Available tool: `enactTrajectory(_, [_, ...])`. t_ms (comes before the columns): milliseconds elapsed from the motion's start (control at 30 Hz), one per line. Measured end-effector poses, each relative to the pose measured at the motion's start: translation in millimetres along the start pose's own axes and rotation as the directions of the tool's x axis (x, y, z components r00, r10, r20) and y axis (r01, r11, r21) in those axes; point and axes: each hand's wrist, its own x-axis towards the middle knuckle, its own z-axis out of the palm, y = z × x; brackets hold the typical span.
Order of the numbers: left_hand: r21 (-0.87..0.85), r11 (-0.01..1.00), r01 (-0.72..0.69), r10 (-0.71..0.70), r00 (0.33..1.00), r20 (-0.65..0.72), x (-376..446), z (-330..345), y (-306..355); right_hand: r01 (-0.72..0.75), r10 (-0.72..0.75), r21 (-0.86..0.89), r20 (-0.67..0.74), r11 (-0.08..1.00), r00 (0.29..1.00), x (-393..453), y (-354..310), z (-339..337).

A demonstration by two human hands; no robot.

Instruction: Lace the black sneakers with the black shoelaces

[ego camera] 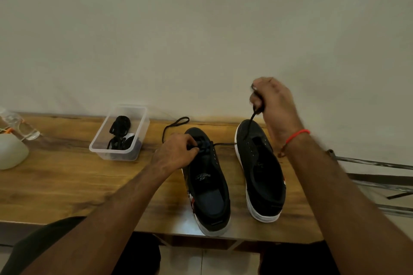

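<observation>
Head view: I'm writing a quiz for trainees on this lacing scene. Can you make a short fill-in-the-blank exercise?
1. The right hand pulls a black shoelace ____ from the table.
2. The left hand rests on the ____ sneaker.
3. Spare laces lie in a clear plastic ____.
4. The right wrist wears a ____ thread.

Missing words: upward; left; container; red

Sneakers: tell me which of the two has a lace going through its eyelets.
The left sneaker, under the left hand. A black shoelace crosses its front eyelets and runs up to the right hand. The right sneaker shows bare eyelets.
</observation>
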Motion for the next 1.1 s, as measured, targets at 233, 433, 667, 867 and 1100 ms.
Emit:
enactTrajectory(233, [-0.132,0.991,0.011,-0.023,0.996,-0.083,0.5,-3.9,-0.6,0.280,0.232,-0.884,0.382,0.375,0.895,-17.0,74.5,22.5])
enactTrajectory(433, [-0.227,0.947,0.226,-0.173,0.957,0.232,-7.7,-16.9,4.0,0.432,0.347,-0.902,0.401,-0.015,0.848,-14.9,106.0,39.4])
enactTrajectory(667, [-0.202,0.945,0.258,-0.197,0.941,0.276,-9.3,-14.5,2.5,0.264,0.116,-0.934,0.298,0.242,0.948,1.0,96.7,19.6])
enactTrajectory(867, [-0.124,0.960,0.250,-0.222,0.953,0.205,-8.7,-17.4,-3.0,0.401,0.296,-0.906,0.423,0.135,0.856,-11.6,104.3,34.9])
enactTrajectory(1100, [-0.049,0.970,0.237,-0.224,0.955,0.194,-11.1,-20.8,-6.9,0.219,0.162,-0.911,0.290,0.351,0.943,-6.5,105.9,30.6])
